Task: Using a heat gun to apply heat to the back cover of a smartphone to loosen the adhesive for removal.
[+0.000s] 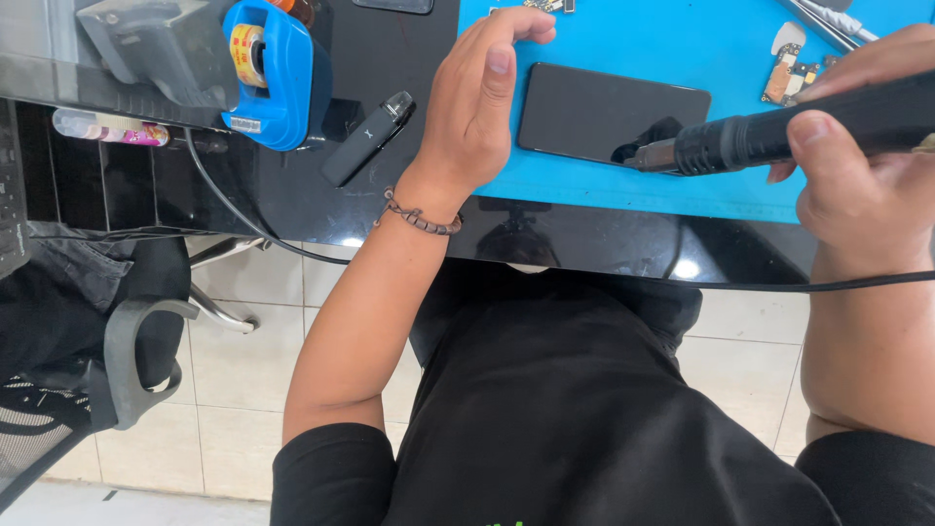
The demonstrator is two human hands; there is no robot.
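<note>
Your right hand [857, 185] grips a black power tool [779, 134] over the phone [609, 115]; your left hand [477, 97], fingers pressed together, steadies its left edge.

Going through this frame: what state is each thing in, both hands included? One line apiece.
phone: lying flat on the blue mat, dark glossy side up
left hand: open, fingers at the phone's left edge
right hand: closed around the black tool
black tool: held level, metal tip over the phone's corner
blue mat: spread flat
tape dispenser: loaded with a roll
</note>
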